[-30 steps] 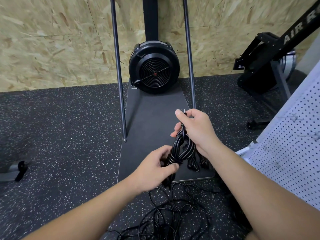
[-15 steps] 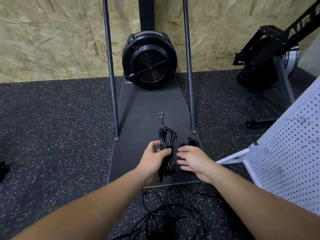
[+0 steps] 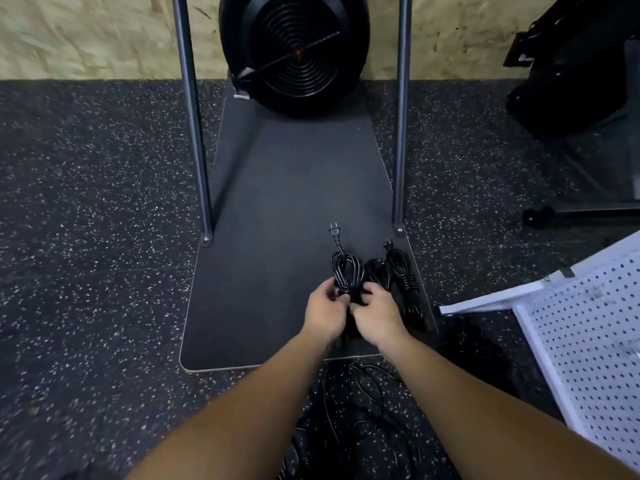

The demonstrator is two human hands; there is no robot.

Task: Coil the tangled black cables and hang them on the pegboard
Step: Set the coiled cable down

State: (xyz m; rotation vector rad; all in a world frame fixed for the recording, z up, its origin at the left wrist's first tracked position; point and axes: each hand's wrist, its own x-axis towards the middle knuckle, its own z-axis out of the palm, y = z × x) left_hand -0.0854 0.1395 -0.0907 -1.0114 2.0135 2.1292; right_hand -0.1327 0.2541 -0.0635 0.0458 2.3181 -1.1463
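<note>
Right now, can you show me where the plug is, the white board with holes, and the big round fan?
plug (image 3: pixel 334 231): head view, on its black body just below the prongs.
white board with holes (image 3: pixel 588 341): head view, on its dotted face.
big round fan (image 3: pixel 298 46): head view, on its ringed grille.

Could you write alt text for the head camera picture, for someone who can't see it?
Seen from above, a person's left hand and right hand grip a coiled black cable lying on a dark mat, its plug pointing away. A second coiled cable lies just right of it, loose cable tangles on the speckled floor, and a white pegboard leans at right.
</note>
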